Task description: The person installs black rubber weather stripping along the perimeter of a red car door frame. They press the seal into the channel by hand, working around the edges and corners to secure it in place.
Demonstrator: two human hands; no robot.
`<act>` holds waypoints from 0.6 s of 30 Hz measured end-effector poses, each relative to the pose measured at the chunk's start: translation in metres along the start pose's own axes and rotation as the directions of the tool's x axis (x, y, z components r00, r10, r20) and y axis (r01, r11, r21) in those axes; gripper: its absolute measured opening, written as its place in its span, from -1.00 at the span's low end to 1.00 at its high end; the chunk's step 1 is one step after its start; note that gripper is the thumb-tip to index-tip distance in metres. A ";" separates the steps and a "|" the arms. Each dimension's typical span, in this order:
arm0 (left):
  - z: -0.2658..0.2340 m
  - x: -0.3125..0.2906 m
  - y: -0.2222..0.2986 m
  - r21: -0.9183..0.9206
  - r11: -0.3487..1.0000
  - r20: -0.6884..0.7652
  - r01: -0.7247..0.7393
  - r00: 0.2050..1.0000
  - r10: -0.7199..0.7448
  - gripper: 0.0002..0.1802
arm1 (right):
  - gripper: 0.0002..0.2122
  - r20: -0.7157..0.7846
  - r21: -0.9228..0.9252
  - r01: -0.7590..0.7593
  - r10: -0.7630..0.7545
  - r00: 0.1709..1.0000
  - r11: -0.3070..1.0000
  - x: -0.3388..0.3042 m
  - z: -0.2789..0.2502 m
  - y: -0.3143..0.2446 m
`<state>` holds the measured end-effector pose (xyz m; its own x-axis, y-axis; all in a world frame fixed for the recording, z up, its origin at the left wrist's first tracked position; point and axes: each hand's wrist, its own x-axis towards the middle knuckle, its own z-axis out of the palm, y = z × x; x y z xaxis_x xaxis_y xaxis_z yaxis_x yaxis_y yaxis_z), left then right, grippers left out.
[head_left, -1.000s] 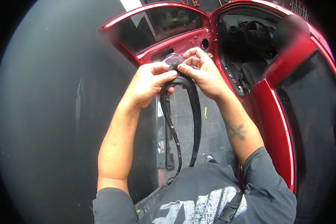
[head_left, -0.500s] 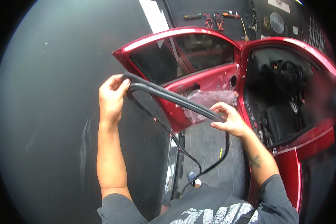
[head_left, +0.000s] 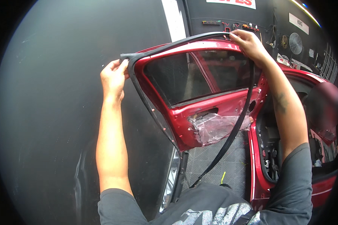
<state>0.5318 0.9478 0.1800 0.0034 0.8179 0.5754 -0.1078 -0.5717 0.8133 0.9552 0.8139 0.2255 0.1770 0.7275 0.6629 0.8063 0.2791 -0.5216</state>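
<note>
A long black rubber door seal [head_left: 176,44] is stretched between my two hands in front of the open red car door [head_left: 179,122]. My left hand [head_left: 113,80] pinches its corner at the door frame's upper left tip. With my right hand [head_left: 250,45] I grip the seal farther right, near the frame's top edge. Between my hands the seal follows the curve of the frame's top; I cannot tell whether it touches the metal. The rest of its loop hangs down both sides toward my body, with small reddish clips along the left length. Clear plastic sheeting [head_left: 216,129] covers part of the door's inner side.
A dark wall [head_left: 52,112] runs close along the left. To the right stands the red car body [head_left: 256,165] with its doorway open, beside a blurred shape [head_left: 325,107]. Grey floor tiles [head_left: 233,157] lie below, and tools [head_left: 250,27] hang on the back wall.
My right hand has moved up and to the right, drawing the seal from a downward slant to along the frame's top. My left hand has risen slightly, still pinching the corner. The view has shifted.
</note>
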 end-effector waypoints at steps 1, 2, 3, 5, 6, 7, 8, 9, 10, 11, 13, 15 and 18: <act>-0.004 0.005 -0.005 0.006 1.000 -0.010 0.019 1.000 -0.019 -0.78 | -0.69 0.037 -0.071 -0.007 0.009 0.999 0.997 0.015 0.005 0.000; -0.002 0.008 -0.009 -0.003 0.999 -0.017 0.035 0.999 -0.035 -0.77 | -0.66 0.028 -0.075 0.057 -0.055 0.998 0.996 0.033 0.011 0.011; 0.002 0.011 -0.011 0.009 1.000 -0.026 0.029 0.999 -0.029 -0.77 | -0.66 0.047 -0.107 0.075 -0.070 0.996 0.991 0.041 0.012 0.024; 0.005 0.014 -0.012 0.039 0.999 -0.061 0.018 0.998 -0.015 -0.76 | -0.65 0.096 -0.159 0.127 -0.113 0.989 0.979 0.060 0.017 0.038; 0.003 0.016 -0.017 0.032 0.999 -0.056 -0.001 0.998 0.003 -0.76 | -0.65 0.132 -0.128 0.128 -0.111 0.985 0.984 0.065 0.021 0.039; 0.000 0.021 -0.024 0.027 0.999 -0.051 -0.020 0.998 0.021 -0.75 | -0.65 0.114 -0.106 0.206 -0.194 0.974 0.973 0.069 0.029 0.044; -0.009 0.022 -0.023 0.040 0.998 -0.058 -0.045 0.997 0.047 -0.75 | -0.66 0.092 -0.065 0.292 -0.286 0.954 0.954 0.074 0.041 0.048; -0.004 0.024 -0.024 0.031 0.999 -0.064 -0.040 0.997 0.042 -0.71 | -0.66 0.061 -0.049 0.371 -0.368 0.928 0.927 0.082 0.042 0.054; 0.002 0.023 -0.022 0.043 0.998 -0.059 -0.044 0.997 0.046 -0.70 | -0.66 0.073 -0.024 0.348 -0.346 0.935 0.937 0.092 0.040 0.063; 0.007 0.021 -0.019 0.063 0.997 -0.056 -0.045 0.997 0.049 -0.69 | -0.67 -0.027 -0.001 0.321 -0.321 0.947 0.947 0.103 0.049 0.076; 0.009 0.022 -0.009 0.124 0.992 -0.023 0.010 1.000 -0.008 -0.68 | -0.66 0.016 0.073 0.253 -0.254 0.967 0.965 0.122 0.041 0.076; 0.002 0.020 -0.004 0.177 0.979 0.008 0.101 0.995 -0.104 -0.68 | -0.66 0.033 0.102 0.279 -0.283 0.958 0.955 0.124 0.037 0.050; -0.021 0.026 -0.002 0.168 0.979 0.068 0.116 0.989 -0.129 -0.68 | -0.64 0.121 -0.017 0.401 -0.396 0.910 0.916 0.142 0.008 0.018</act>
<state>0.5113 0.9712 0.1916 0.0844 0.8785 0.4701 0.0619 -0.4755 0.8775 0.9902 0.9276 0.3058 -0.2270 0.6274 0.7449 0.8189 0.5369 -0.2027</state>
